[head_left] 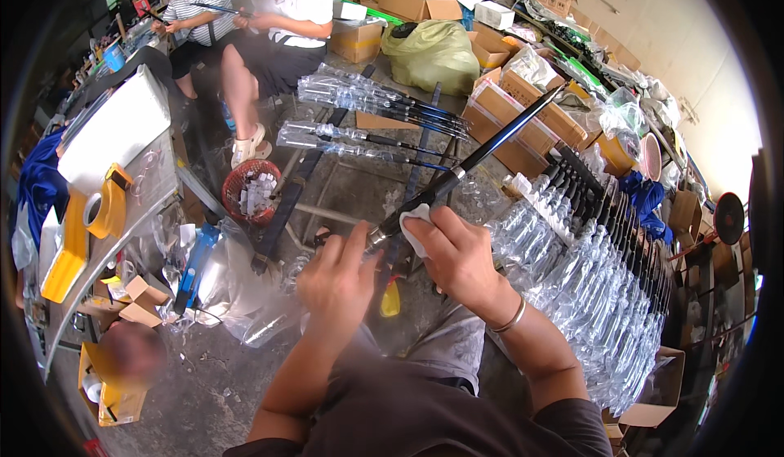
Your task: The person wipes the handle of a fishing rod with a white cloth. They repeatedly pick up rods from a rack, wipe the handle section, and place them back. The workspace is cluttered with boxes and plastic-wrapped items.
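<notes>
While curling the left hand (336, 276) around the lower end of a black rod (478, 156) — apparently for steadiness — pinching a white cloth (411, 241) against it with the nearly closed right hand (459, 261). Aimed forward and rightward, likely for working room. Hard to make out: the butt, behind the left hand; the tip, against cardboard boxes (494, 111).

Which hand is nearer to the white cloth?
Right. The right hand holds the white cloth against the black rod; the left hand is left of the cloth, not touching it.
</notes>
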Tool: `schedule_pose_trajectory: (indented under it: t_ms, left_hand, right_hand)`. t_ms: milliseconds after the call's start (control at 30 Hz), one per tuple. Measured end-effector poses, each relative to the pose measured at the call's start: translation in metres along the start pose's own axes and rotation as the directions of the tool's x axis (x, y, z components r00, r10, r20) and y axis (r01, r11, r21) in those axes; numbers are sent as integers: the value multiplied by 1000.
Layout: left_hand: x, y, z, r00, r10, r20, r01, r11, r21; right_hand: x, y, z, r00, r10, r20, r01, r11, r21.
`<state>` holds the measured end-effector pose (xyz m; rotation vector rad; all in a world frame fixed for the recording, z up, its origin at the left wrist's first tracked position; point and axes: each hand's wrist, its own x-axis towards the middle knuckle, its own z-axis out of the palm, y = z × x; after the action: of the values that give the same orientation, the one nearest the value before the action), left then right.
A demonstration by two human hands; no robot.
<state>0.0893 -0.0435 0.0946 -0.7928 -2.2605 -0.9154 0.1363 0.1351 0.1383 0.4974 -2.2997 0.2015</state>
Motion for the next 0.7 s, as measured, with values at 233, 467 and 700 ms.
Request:
schedule_pose_trajectory:
  t_ms: [233,467,700]
  left_hand:
    - [-3,-4,9,1000,-10,10,10,998,-63]
    - [-6,-9,2,997,-77,22,79,995,-66]
    - [-7,-18,6,996,-91,21,93,991,-100]
  right_hand:
    - [-12,-8,11,992,-124,27,116,973,200]
    - [-32,22,-13,655,665,359,-513,42,857]
    - [-47,24,3,524,712,468,-415,-267,870]
